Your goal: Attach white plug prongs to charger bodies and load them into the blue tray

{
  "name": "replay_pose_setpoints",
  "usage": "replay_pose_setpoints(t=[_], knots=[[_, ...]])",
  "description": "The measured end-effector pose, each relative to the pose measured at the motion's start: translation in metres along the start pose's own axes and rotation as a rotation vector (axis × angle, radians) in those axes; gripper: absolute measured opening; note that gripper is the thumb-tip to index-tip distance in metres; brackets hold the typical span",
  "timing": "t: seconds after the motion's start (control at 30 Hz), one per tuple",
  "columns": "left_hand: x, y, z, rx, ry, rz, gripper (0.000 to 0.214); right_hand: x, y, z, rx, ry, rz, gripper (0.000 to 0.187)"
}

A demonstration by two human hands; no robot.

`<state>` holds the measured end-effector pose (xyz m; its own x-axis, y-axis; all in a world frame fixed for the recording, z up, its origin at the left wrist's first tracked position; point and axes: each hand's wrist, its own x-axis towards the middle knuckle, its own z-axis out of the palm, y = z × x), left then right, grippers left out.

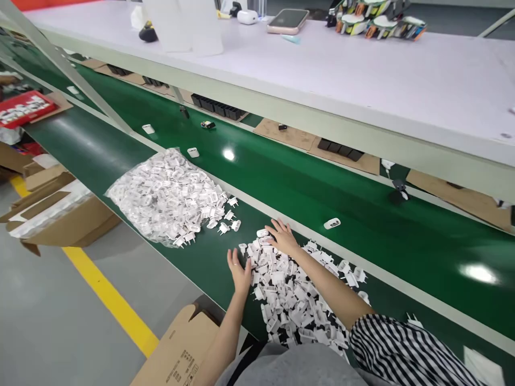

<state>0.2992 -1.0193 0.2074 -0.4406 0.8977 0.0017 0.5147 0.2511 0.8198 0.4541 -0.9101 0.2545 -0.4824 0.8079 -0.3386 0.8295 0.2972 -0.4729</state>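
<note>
A loose pile of white two-pin plug housings lies on the dark green work surface right before me. My left hand rests at the pile's left edge, fingers spread, its inner side against the pieces. Reaching over the pile, my right hand lies at its far edge with fingers apart, touching the outermost pieces. Neither hand grips a piece. Farther left, a clear plastic bag full of the same white housings lies on its side, several of them spilled out of its mouth.
Beyond a pale rail runs a green conveyor belt carrying scattered white housings. A white shelf overhangs it, with a phone on top. Cardboard boxes stand at lower left; a red tray sits far left.
</note>
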Motion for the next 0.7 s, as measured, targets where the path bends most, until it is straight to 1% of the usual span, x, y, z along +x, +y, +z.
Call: replay_pose_setpoints(t=[0.03, 0.07, 0.13, 0.2, 0.3, 0.43, 0.5, 0.57, 0.6, 0.63, 0.7], knots=[[0.010, -0.001, -0.002, 0.005, 0.005, -0.016, 0.050, 0.000, 0.003, 0.000, -0.025, 0.014, 0.039, 0.042], [0.020, -0.001, -0.002, 0.007, -0.023, -0.019, 0.049, -0.002, 0.005, 0.000, -0.031, 0.012, 0.064, 0.040], [0.035, 0.001, 0.002, 0.004, -0.139, 0.021, 0.045, -0.008, 0.009, 0.000, -0.023, -0.004, 0.068, 0.035], [0.041, 0.008, 0.011, -0.009, -0.251, 0.090, 0.041, -0.018, 0.013, 0.000, -0.015, -0.005, 0.060, 0.033], [0.032, 0.020, 0.030, -0.034, -0.346, 0.167, 0.037, -0.037, 0.018, 0.000, 0.002, 0.015, 0.066, 0.034], [0.006, 0.036, 0.052, -0.028, -0.470, 0.226, 0.032, -0.061, 0.027, -0.003, 0.026, 0.058, 0.092, 0.034], [-0.006, 0.042, 0.061, -0.020, -0.518, 0.266, 0.032, -0.070, 0.037, -0.009, 0.036, 0.084, 0.116, 0.031], [-0.012, 0.045, 0.066, -0.027, -0.527, 0.303, 0.035, -0.078, 0.054, -0.021, 0.036, 0.131, 0.179, 0.029], [-0.011, 0.046, 0.068, -0.032, -0.497, 0.311, 0.037, -0.082, 0.065, -0.029, 0.030, 0.167, 0.228, 0.031], [-0.007, 0.047, 0.068, -0.032, -0.441, 0.306, 0.039, -0.085, 0.079, -0.039, 0.018, 0.213, 0.309, 0.033], [0.011, 0.047, 0.068, -0.015, -0.286, 0.272, 0.042, -0.093, 0.110, -0.057, -0.001, 0.287, 0.542, 0.038]])
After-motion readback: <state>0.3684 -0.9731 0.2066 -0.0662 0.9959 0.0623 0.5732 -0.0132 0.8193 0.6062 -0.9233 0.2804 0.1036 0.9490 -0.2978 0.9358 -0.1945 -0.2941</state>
